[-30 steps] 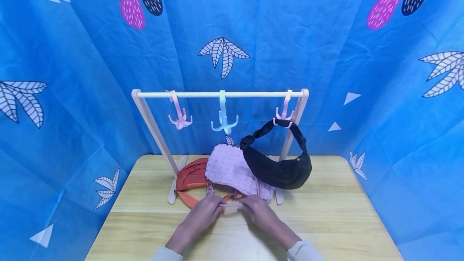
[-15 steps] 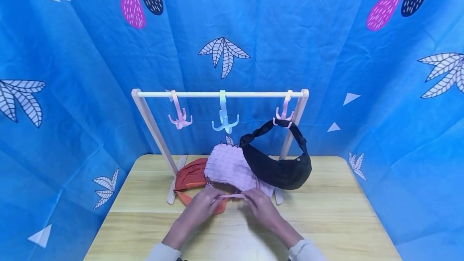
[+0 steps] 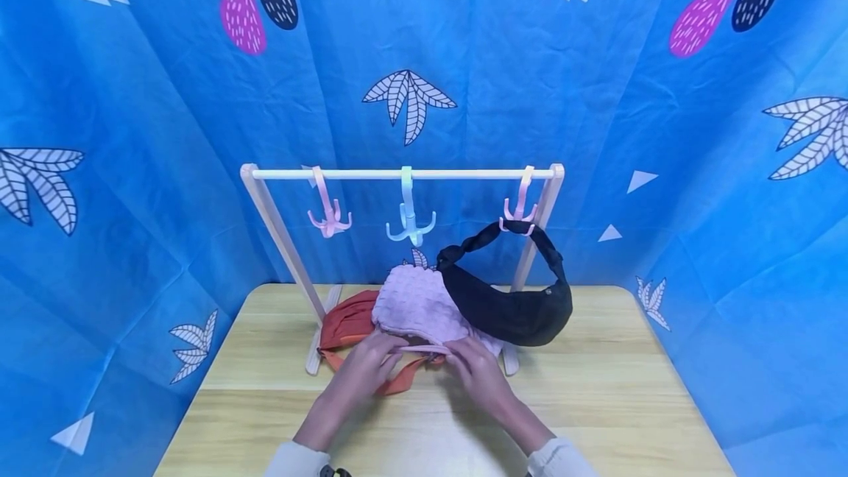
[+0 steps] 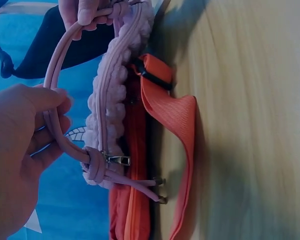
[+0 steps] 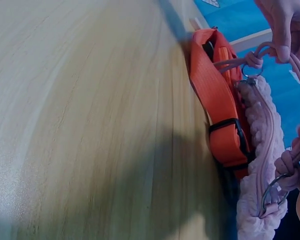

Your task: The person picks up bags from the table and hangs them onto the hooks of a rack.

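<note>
A lilac puffy handbag leans on the table with its thin double-cord handle pulled up towards me. My left hand pinches the handle's left part between thumb and fingers, near a knot. On the other side my right hand holds the handle close to its knot and metal ring. Behind and left of the lilac bag lies a red-orange bag, partly covered; its orange strap loops forward on the table. A black shoulder bag hangs on the right pink hook, overlapping the lilac bag.
A wooden rack with a white rail stands at the table's back. Another pink hook and a pale blue hook hang bare from it. Blue patterned cloth surrounds the wooden table.
Both hands have moved a little forward, away from me, bringing the lilac bag's handle up closer to its zipped edge. The black bag and hooks stay nearly still.
</note>
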A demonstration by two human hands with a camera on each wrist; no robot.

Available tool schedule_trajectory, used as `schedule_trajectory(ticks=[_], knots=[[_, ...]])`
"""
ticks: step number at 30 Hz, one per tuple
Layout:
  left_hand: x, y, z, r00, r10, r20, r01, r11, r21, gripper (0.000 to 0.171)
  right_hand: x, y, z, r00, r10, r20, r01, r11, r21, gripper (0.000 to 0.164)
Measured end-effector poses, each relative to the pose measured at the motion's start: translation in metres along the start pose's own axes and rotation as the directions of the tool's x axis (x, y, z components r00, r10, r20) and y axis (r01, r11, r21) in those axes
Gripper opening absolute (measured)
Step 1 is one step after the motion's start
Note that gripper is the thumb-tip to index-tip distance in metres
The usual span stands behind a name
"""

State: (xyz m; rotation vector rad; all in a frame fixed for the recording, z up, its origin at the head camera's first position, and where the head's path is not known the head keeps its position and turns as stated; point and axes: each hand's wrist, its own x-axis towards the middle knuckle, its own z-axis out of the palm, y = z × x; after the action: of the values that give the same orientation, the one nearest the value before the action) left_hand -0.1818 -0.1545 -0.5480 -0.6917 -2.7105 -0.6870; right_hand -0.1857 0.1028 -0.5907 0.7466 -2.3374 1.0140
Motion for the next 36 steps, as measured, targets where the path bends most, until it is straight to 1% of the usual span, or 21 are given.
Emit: schedule_trajectory(ticks=[4, 8, 15, 19, 22, 25, 28, 32, 36], knots=[[0.002, -0.001, 0.0, 0.999, 0.012, -0.037, -0.013, 1.0, -0.012, 0.019, 0.002, -0.002, -0.001, 0.999, -0.003, -0.037, 0.003, 1.0, 0.009, 0.025], [0.005, -0.001, 0.0, 0.997, 0.041, -0.065, -0.041, 0.999, 0.004, 0.02, 0.005, -0.003, -0.001, 0.997, -0.006, -0.078, 0.006, 1.0, 0.005, 0.024], [0.007, 0.002, -0.005, 0.997, 0.008, -0.076, -0.006, 1.0, 0.024, 0.025, 0.012, -0.006, -0.002, 0.991, -0.011, -0.137, 0.011, 1.0, -0.003, 0.024], [0.009, 0.002, -0.007, 0.993, 0.019, -0.115, -0.016, 1.0, 0.02, 0.029, 0.016, -0.008, -0.004, 0.982, -0.039, -0.184, 0.039, 0.999, -0.006, 0.027], [0.011, 0.002, -0.009, 0.986, 0.049, -0.16, -0.047, 0.999, 0.021, 0.028, 0.02, -0.011, -0.006, 0.977, -0.049, -0.205, 0.052, 0.999, 0.006, 0.027], [0.013, 0.001, -0.012, 0.973, 0.096, -0.209, -0.09, 0.995, 0.037, 0.025, 0.024, -0.016, -0.008, 0.976, -0.048, -0.213, 0.055, 0.998, 0.023, 0.025], [0.015, 0.0, -0.015, 0.961, 0.122, -0.25, -0.116, 0.993, 0.038, 0.024, 0.027, -0.02, -0.011, 0.976, -0.045, -0.212, 0.054, 0.998, 0.035, 0.022], [0.016, -0.003, -0.019, 0.948, 0.14, -0.285, -0.138, 0.99, 0.028, 0.023, 0.032, -0.024, -0.012, 0.97, -0.077, -0.229, 0.088, 0.995, 0.037, 0.022], [0.017, -0.004, -0.023, 0.945, 0.138, -0.296, -0.139, 0.99, 0.016, 0.024, 0.036, -0.026, -0.012, 0.963, -0.097, -0.249, 0.11, 0.993, 0.037, 0.024]])
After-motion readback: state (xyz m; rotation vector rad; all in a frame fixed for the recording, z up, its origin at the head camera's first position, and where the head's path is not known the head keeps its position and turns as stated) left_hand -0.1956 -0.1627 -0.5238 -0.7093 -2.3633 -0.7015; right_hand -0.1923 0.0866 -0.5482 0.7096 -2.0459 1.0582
